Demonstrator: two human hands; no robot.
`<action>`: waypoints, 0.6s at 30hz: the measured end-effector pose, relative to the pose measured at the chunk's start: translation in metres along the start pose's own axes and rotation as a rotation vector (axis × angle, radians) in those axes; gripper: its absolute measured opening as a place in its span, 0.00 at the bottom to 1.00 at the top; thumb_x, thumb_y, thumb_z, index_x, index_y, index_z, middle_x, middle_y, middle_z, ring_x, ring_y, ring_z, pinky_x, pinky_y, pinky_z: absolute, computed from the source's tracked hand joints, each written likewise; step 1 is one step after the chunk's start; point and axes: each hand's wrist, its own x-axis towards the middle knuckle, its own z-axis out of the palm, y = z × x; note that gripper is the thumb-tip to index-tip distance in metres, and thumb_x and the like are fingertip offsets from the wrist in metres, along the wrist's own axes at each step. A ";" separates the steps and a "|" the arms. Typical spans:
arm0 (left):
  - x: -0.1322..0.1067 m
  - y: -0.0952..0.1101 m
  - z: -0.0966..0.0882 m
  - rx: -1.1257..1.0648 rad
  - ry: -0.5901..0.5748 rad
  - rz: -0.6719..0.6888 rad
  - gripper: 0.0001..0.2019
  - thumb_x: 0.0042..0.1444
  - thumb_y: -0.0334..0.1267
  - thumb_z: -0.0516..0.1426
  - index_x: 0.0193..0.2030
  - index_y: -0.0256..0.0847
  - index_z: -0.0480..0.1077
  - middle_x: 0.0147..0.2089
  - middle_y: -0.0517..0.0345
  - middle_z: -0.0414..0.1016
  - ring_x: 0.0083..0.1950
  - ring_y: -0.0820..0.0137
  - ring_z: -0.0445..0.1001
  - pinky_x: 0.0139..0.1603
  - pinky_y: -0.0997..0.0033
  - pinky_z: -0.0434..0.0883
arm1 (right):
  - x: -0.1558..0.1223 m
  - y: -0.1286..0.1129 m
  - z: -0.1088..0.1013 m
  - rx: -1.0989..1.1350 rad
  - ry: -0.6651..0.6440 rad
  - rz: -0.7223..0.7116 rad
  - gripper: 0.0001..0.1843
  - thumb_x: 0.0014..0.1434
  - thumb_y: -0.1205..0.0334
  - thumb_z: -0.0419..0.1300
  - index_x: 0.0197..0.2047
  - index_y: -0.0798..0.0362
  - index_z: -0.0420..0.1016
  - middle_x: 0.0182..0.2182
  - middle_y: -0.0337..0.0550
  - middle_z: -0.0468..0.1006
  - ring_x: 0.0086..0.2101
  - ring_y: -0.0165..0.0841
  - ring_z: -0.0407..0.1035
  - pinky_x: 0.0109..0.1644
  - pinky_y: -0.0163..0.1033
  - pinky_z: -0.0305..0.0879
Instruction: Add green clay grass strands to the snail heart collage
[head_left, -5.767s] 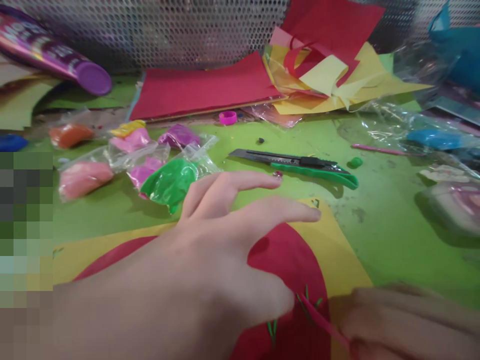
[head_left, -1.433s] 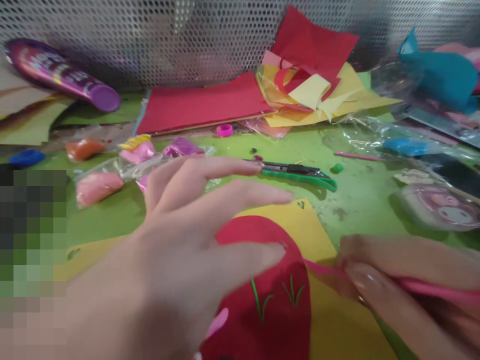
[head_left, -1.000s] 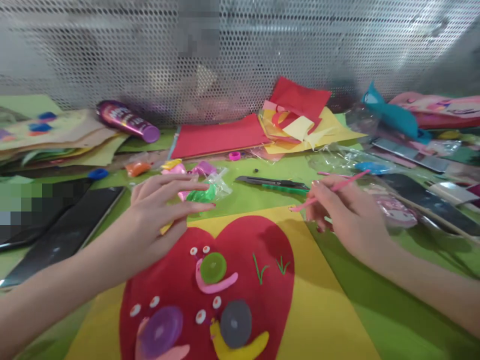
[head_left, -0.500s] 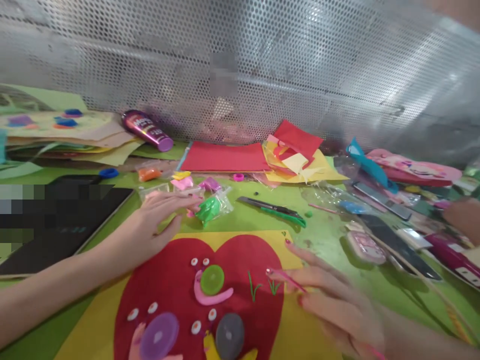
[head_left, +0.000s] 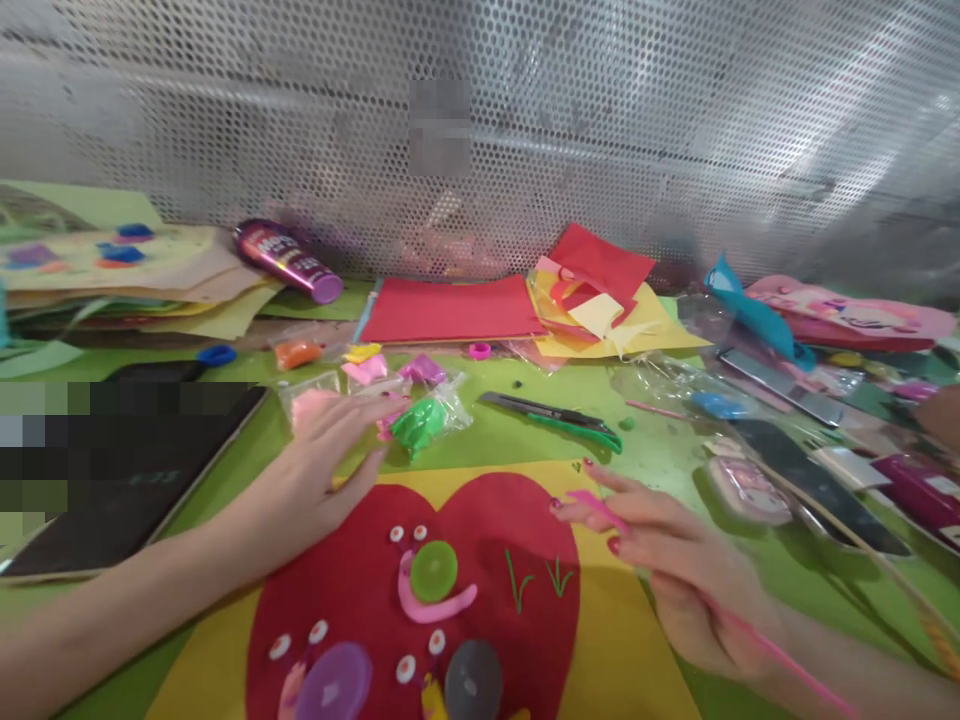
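Note:
My left hand [head_left: 337, 460] reaches over the small bags of clay with its fingers stretched out and apart. Its fingertips are beside the green clay [head_left: 420, 425] in clear plastic; whether they touch it I cannot tell. A thin pink modelling tool [head_left: 757, 635] is held between the fingers of my right hand [head_left: 675, 550], above the right edge of the yellow sheet [head_left: 622, 650]. On that sheet lies a dark red heart [head_left: 495, 520]. Snail figures with a green button [head_left: 433, 570], a purple one [head_left: 337, 685] and a grey one [head_left: 474, 680] decorate it, along with thin green grass blades [head_left: 516, 582].
A green-and-black utility knife [head_left: 555, 420] lies beyond the sheet. A dark tablet [head_left: 150, 480] is at left, phones [head_left: 817, 485] and packaging at right. Red paper [head_left: 450, 308], yellow scraps and a purple tube [head_left: 289, 262] line the perforated metal wall [head_left: 525, 130].
My right hand has drawn back and turned, away from the grass blades, and the tool's flat pink end now shows. My left hand has shifted slightly, still by the clay bags.

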 end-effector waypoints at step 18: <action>0.045 0.026 0.016 -0.006 -0.010 0.092 0.19 0.62 0.42 0.55 0.58 0.38 0.62 0.57 0.48 0.66 0.55 0.59 0.69 0.55 0.49 0.69 | 0.046 0.050 0.016 -0.320 -0.048 0.198 0.10 0.66 0.58 0.57 0.46 0.55 0.72 0.46 0.45 0.73 0.44 0.36 0.69 0.49 0.49 0.68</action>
